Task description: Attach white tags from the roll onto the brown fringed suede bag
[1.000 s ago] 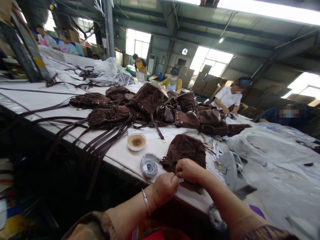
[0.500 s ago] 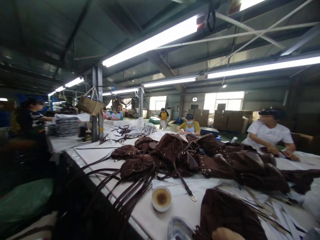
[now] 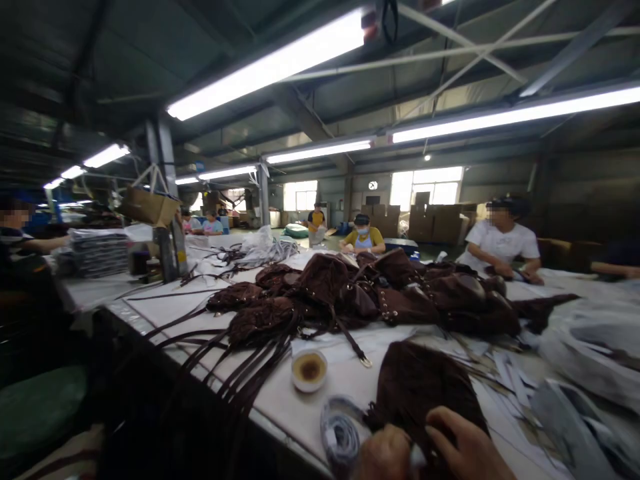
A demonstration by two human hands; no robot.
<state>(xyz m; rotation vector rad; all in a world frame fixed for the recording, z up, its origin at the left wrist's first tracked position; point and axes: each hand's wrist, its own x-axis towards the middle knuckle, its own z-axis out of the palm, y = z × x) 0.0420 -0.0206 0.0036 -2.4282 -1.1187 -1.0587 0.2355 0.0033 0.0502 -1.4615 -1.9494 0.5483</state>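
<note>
A dark brown bag [image 3: 425, 380] lies on the near part of the white table. At the bottom edge my left hand [image 3: 383, 455] is closed beside the bag's lower left, on something too blurred to name; a small pale object [image 3: 417, 457] shows at its right side. My right hand [image 3: 465, 441] rests over the bag's lower right, its fingers bent and slightly apart. Left of the bag are a clear roll or dish [image 3: 344, 433] and a white bowl [image 3: 309, 371] of yellowish-brown contents.
A heap of dark brown bags [image 3: 350, 290] spans the table, its straps [image 3: 250, 383] hanging over the left edge. Strips and paper scraps [image 3: 515, 380] and a plastic bag [image 3: 590, 347] lie at the right. Several people work farther off, one in a white shirt [image 3: 505, 243].
The view has swung to the right, so the scene has shifted left. Both my hands now show at the bottom; before, only part of one hand showed over the near bag.
</note>
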